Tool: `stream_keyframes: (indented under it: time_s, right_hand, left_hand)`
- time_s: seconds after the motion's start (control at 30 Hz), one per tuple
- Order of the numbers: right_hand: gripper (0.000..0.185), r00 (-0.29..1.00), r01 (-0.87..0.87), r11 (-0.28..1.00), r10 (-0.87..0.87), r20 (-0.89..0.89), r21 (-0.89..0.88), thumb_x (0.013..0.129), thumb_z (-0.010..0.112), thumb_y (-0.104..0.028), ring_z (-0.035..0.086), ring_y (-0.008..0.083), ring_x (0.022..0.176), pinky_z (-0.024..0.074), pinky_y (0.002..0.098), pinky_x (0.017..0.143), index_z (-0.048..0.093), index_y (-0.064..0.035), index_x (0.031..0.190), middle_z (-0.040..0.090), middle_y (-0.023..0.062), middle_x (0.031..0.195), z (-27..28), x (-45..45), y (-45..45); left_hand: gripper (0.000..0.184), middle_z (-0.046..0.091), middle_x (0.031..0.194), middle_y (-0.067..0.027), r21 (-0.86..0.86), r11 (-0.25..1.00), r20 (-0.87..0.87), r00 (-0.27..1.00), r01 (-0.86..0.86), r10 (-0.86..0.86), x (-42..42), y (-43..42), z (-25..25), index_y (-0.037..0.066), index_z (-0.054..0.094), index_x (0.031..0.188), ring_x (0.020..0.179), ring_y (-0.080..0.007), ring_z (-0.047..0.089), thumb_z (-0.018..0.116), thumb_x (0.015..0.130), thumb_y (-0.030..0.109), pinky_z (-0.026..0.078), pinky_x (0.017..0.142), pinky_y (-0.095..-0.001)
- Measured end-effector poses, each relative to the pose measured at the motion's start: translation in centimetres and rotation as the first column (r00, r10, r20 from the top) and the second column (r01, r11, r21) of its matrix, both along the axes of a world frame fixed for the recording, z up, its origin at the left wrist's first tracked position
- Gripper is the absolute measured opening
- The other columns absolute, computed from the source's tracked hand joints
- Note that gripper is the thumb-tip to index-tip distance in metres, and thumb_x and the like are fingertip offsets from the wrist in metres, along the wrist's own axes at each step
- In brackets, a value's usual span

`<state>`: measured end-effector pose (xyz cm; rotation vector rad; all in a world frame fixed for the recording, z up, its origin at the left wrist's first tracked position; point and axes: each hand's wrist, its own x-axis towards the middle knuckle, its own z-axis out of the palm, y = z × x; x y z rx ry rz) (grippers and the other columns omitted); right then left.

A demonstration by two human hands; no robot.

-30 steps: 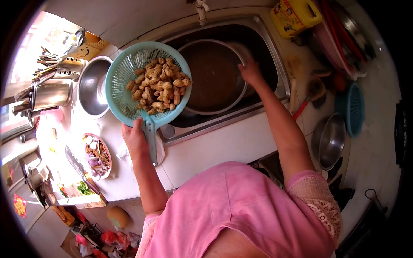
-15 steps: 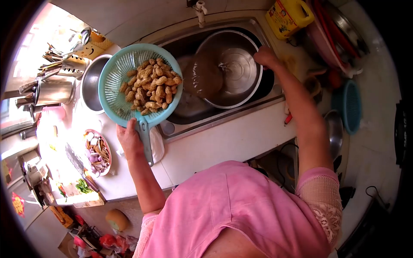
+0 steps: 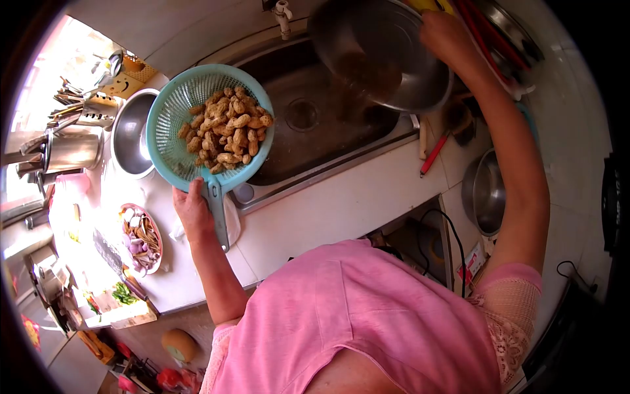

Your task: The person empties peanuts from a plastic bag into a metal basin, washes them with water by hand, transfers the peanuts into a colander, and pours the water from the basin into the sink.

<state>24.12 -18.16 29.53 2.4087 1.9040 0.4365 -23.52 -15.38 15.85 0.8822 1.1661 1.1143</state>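
My left hand [image 3: 193, 203] is closed on the handle of a light blue plastic strainer [image 3: 161, 125], at the sink's left end. Unshelled peanuts [image 3: 226, 131] lie heaped inside the strainer. My right hand [image 3: 449, 38] grips the right rim of a large metal basin [image 3: 420, 72]. Tilted, the basin hangs over the right end of the sink, with some brownish water [image 3: 371, 75] near its lower edge. The steel sink [image 3: 282, 157] below shows its drain and a wet bottom.
Left of the strainer stands a metal bowl [image 3: 125, 138]. A pink-rimmed dish [image 3: 157, 249] of garlic and dried pieces and a knife [image 3: 134, 282] lie nearer. A tap [image 3: 283, 20] sits behind the sink. Right of it are a red-handled tool [image 3: 433, 156] and metal bowls [image 3: 489, 197].
My right hand has lifted the basin up and to the right and tilted it; less water shows in it and the drain is uncovered. The strainer stays in my left hand, hardly moved.
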Motion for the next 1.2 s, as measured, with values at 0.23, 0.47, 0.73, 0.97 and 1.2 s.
stream_keyframes:
  time_s: [0.23, 0.47, 0.73, 0.97, 1.2]
  right_hand:
    - [0.017, 0.967, -0.249, 0.893, 0.206, 0.153, 0.374, 0.075, 0.053, -0.011, 0.056, 0.0367, 0.071, 0.0457, 0.0431, 0.063, 0.056, 0.0012, 0.086, 0.057, 0.0232, 0.075, 1.9, -2.8, -5.0]
    - [0.057, 0.997, -0.006, 0.947, -0.021, 0.081, 0.321, 0.077, 0.060, -0.025, 0.052, 0.0331, 0.064, 0.0417, 0.0426, 0.057, 0.035, -0.0165, 0.127, 0.054, 0.0171, 0.086, 1.9, -1.2, -6.4]
    - [0.030, 0.699, 0.272, 0.930, -0.367, -0.614, -0.246, 0.072, 0.054, -0.018, 0.059, 0.0350, 0.072, 0.0464, 0.0406, 0.062, 0.057, 0.0086, 0.085, 0.058, 0.0263, 0.080, -13.1, -2.0, -3.8]
    - [0.032, -0.143, 0.289, 0.773, -0.549, -0.823, -0.565, 0.072, 0.062, -0.015, 0.058, 0.0264, 0.078, 0.0476, 0.0347, 0.066, 0.058, 0.0081, 0.094, 0.060, 0.0172, 0.089, -25.7, -3.8, -1.6]
    - [0.049, 0.736, 0.320, 0.943, -0.190, -0.650, 0.087, 0.082, 0.046, -0.049, 0.057, 0.0315, 0.089, 0.0431, 0.0340, 0.080, 0.057, -0.0079, 0.107, 0.059, 0.0187, 0.095, -23.2, -4.4, 7.4]
  left_hand:
    - [0.029, 0.056, 0.090, -0.0078, 0.000, 1.000, -0.025, 1.000, -0.002, 0.002, 0.3, 0.0, 0.9, -0.003, 0.047, 0.103, 0.078, -0.0153, 0.054, 0.051, 0.075, -0.001, 0.043, 0.071, -0.0263]
    - [0.029, 0.056, 0.090, -0.0083, 0.003, 0.999, -0.077, 0.996, -0.044, 0.044, 0.2, -0.2, 1.2, -0.003, 0.047, 0.101, 0.078, -0.0158, 0.054, 0.053, 0.073, 0.000, 0.043, 0.071, -0.0263]
    - [0.029, 0.056, 0.090, -0.0083, 0.018, 0.998, -0.079, 0.995, -0.057, 0.058, -0.3, 0.1, 0.5, -0.004, 0.047, 0.101, 0.078, -0.0158, 0.054, 0.053, 0.073, -0.001, 0.044, 0.071, -0.0263]
    - [0.027, 0.056, 0.088, -0.0077, 0.002, 0.999, -0.051, 0.998, -0.041, 0.041, 0.4, 0.6, -0.3, -0.003, 0.047, 0.101, 0.076, -0.0150, 0.054, 0.052, 0.074, -0.001, 0.045, 0.069, -0.0256]
    - [0.029, 0.056, 0.090, -0.0072, -0.018, 1.000, -0.092, 0.996, -0.007, 0.005, 1.8, 1.5, -2.3, -0.001, 0.048, 0.103, 0.077, -0.0143, 0.053, 0.051, 0.075, 0.001, 0.044, 0.070, -0.0254]
